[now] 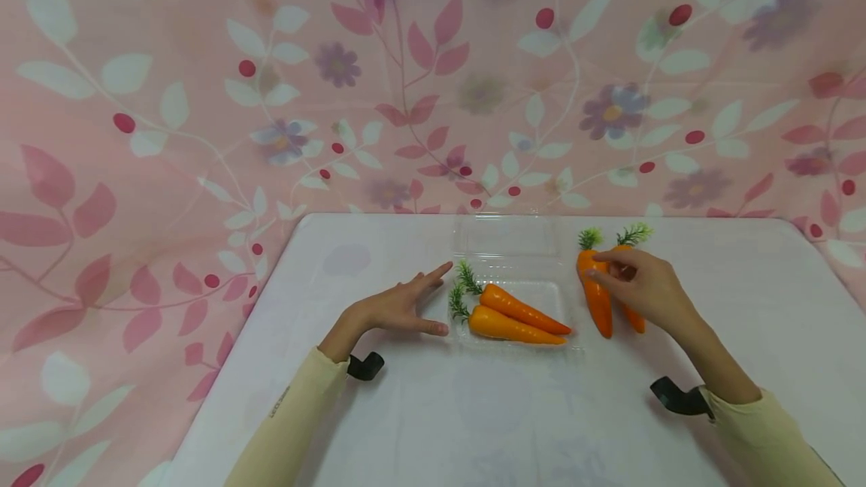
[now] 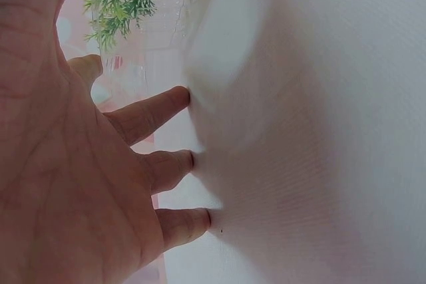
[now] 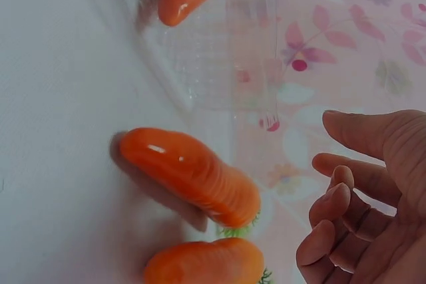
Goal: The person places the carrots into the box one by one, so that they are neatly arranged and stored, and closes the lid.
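Note:
Two orange toy carrots [image 1: 517, 325] with green tops lie side by side in a clear plastic box [image 1: 564, 299], whose lid [image 1: 507, 237] is folded back behind it. Left of the box, my left hand [image 1: 404, 305] spreads its fingers and holds nothing. In the left wrist view its fingertips [image 2: 180, 96] come down at the white cloth. Over two more carrots [image 1: 595, 299] right of the box hovers my right hand [image 1: 646, 284], thumb and index finger apart. The right wrist view shows a gap between this hand and the nearer carrot [image 3: 193, 174].
A white cloth [image 1: 433, 412] covers the table. Behind it hangs a pink flowered cloth [image 1: 433, 96]. Black wrist mounts stick out at the left cuff [image 1: 366, 367] and the right cuff [image 1: 676, 397].

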`<state>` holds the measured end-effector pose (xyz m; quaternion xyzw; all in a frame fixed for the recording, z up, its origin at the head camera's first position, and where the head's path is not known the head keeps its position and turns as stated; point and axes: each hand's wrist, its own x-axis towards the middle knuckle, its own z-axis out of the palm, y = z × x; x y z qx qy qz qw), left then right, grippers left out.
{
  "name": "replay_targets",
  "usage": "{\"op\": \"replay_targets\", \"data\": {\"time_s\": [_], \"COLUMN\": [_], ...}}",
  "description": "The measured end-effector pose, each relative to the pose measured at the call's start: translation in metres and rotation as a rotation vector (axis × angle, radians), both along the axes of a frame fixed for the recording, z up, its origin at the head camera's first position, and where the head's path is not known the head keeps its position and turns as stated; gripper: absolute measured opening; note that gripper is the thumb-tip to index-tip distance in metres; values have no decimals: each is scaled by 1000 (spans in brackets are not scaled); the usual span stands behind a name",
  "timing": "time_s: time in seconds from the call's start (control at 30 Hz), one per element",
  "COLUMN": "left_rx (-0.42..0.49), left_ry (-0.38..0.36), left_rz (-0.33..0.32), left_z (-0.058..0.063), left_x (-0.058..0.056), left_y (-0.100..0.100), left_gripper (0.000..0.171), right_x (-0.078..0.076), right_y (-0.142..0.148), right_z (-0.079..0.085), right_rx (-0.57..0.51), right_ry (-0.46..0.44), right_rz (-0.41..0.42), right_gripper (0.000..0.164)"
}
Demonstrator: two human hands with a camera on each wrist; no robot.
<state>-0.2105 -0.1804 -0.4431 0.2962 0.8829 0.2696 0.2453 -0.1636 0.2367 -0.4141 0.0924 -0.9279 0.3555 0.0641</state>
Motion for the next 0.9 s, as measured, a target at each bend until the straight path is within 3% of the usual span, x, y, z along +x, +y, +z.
{"op": "replay_targets", "data": {"time_s": [0.9], "left_rx": [-7], "left_ry": [3], "left_rz": [4], "left_z": [1], "left_x": [1], "left_y": [0], "left_gripper": [110], "right_x": [-2], "right_y": [18], "right_z": [-11], "right_rx": [-52], "right_ry": [6], "right_rz": [-122], "right_gripper": [40]}}
